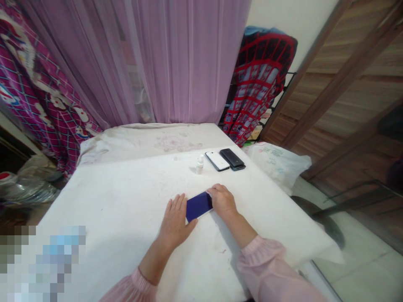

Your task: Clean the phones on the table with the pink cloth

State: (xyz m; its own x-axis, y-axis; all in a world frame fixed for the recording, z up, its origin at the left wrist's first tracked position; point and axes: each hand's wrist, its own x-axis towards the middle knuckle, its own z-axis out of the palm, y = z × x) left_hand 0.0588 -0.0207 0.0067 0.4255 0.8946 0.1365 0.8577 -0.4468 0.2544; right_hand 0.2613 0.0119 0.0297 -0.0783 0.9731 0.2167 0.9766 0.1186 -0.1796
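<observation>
A phone (198, 207) with a dark blue screen and a pale edge lies on the white-covered table, slightly slanted. My left hand (174, 222) rests at its left end, fingers stretched out flat and the thumb touching the near edge. At the right end my right hand (223, 202) is closed, with its curled fingertips pressed on the screen. What those fingertips hold, if anything, is hidden. Beyond the phone stands a small white bottle (200, 165).
Behind my right hand lie a white phone (217, 161) and a stack of dark phones (232, 158). A white plastic bag (277, 165) sits off the table's right edge. Purple curtains (189, 63) hang behind. The lower left corner is pixelated.
</observation>
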